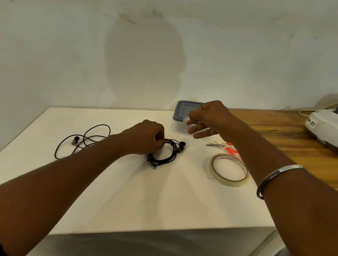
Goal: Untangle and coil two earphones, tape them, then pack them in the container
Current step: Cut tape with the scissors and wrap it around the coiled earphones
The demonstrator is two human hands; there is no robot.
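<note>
Head view: two earphones; left hand (146, 138) grips the coiled earphone (167, 155), loose earphone (84, 139) at nine o'clock. One tape strip (185, 120) is pinched by right hand (210, 117).

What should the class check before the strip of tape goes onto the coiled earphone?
1. Coil held together by left hand: ok.
2. Strip pinched in right hand: ok.
3. Strip flat, not stuck to itself: cannot tell.
4. Second earphone coiled: not ok, it lies loose on the table.
5. Container open for packing: not ok, the lid looks on.
6. Scissors and roll apart from the coil: ok.
</note>
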